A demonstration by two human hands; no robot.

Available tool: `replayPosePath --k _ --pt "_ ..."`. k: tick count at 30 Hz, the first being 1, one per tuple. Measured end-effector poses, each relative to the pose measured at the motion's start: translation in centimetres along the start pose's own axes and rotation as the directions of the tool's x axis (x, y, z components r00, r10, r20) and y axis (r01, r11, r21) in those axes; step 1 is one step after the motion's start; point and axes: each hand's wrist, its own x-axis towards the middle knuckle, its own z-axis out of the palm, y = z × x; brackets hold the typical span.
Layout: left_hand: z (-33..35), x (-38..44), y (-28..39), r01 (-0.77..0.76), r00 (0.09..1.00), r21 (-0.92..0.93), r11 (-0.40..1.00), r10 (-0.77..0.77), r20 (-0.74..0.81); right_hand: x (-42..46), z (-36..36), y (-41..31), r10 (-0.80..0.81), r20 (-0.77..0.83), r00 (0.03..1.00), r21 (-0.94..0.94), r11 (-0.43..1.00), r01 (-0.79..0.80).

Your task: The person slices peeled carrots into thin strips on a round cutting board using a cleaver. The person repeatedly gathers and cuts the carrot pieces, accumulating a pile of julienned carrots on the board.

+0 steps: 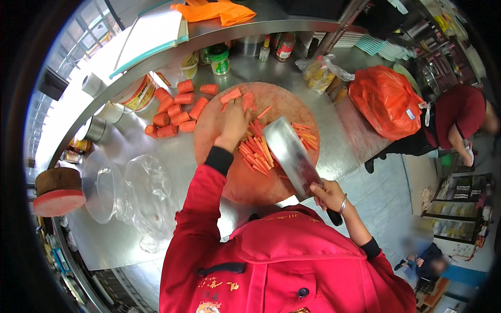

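Observation:
On a round chopping board lies a heap of carrot sticks, with more sticks beyond the blade. My right hand grips the black handle of a cleaver, whose broad metal blade rests over or among the sticks. My left hand is at the board's far left part, fingers at a cut carrot piece and carrot slices; whether it grips any of them is hidden by the hand. Peeled carrot chunks stand in a group on the steel counter, left of the board.
A clear plastic bag and a clear plastic basin lie at the left. A green-lidded jar and sauce bottles stand behind the board. A full red plastic bag sits at the right, near a person in dark red.

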Motion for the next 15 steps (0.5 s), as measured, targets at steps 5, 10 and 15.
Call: replayPosePath --k 5,10,15 --pt "1.5 4.6 -1.9 -0.121 0.988 0.260 0.958 0.091 0.122 -1.4 1.0 1.4 -0.282 0.193 0.940 -0.631 0.698 0.339" --pt "1.8 4.8 -1.5 -0.162 0.987 0.201 0.966 0.163 0.012 -0.3 3.1 2.2 -0.272 0.210 0.939 -0.671 0.658 0.340" --pt "-3.2 1.5 1.2 -0.113 0.993 -0.234 0.966 0.106 -0.042 0.7 4.2 2.4 -0.255 0.092 0.963 -0.749 0.619 0.236"
